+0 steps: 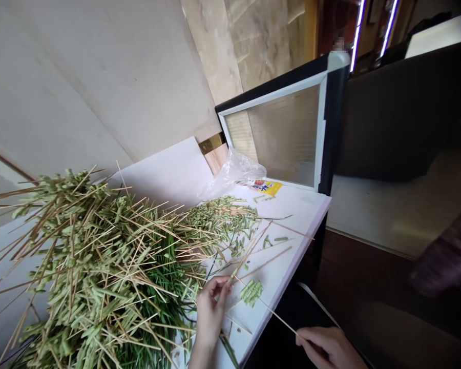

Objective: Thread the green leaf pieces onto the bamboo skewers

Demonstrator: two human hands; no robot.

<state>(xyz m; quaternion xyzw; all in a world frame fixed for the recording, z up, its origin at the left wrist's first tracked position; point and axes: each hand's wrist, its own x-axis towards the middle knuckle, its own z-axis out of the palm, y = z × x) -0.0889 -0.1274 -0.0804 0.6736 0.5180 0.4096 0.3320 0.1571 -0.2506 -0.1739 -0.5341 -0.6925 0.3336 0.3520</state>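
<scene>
My right hand [326, 347] grips the lower end of a thin wooden skewer [278, 316] at the table's front edge. A flat row of cut green bean pieces [251, 293] is threaded across the skewer near its upper end. My left hand [212, 303] is closed in a pinch by the skewer's tip, on what looks like a small green bean piece [234, 274]; the fingers partly cover it. To the left rises a big heap of loaded bean skewers [88, 256], with long dark green stalks [157, 287] among them.
Loose cut beans [223, 218] lie behind my left hand on the white table [303, 210]. Bare skewers [271, 264] are scattered nearby. At the back sit a clear plastic bag [240, 166] and a yellow packet [267, 187], against a framed glass panel [288, 133].
</scene>
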